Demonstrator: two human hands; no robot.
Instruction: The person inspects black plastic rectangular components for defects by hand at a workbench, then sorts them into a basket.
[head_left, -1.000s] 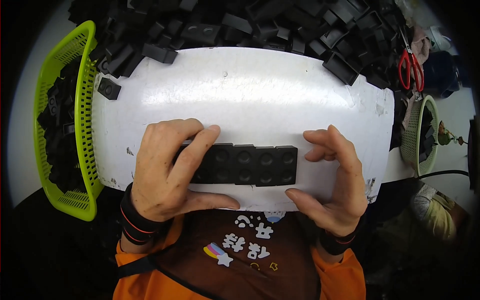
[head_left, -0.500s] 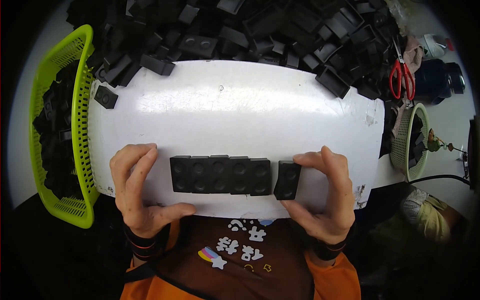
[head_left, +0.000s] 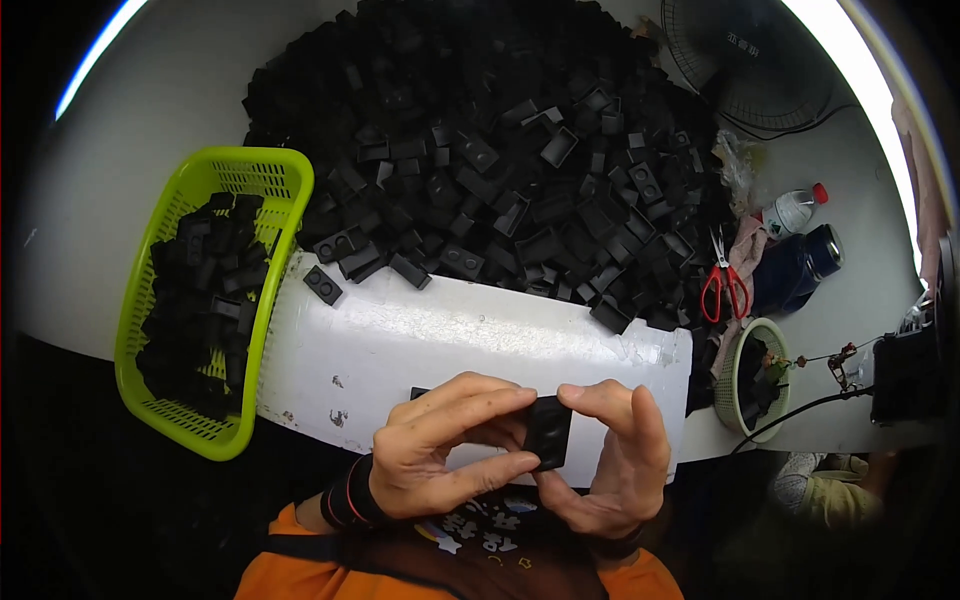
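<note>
A black rectangular block with round dimples sits between my two hands, above the near part of the white board. My left hand pinches its left side with fingers and thumb. From the right, my right hand grips the same block between index finger and thumb. Behind my left fingers, a dark edge of another black piece shows on the board; the rest of it is covered by the hand.
A large heap of black blocks lies beyond the board. At left stands a green basket of black pieces. One loose block rests on the board's far left. Red-handled scissors, a dark blue bottle and a pale basket are at right.
The view has shifted, showing more of the heap. My left hand has moved right to the block at my right hand. The row of blocks that lay visible is now mostly hidden.
</note>
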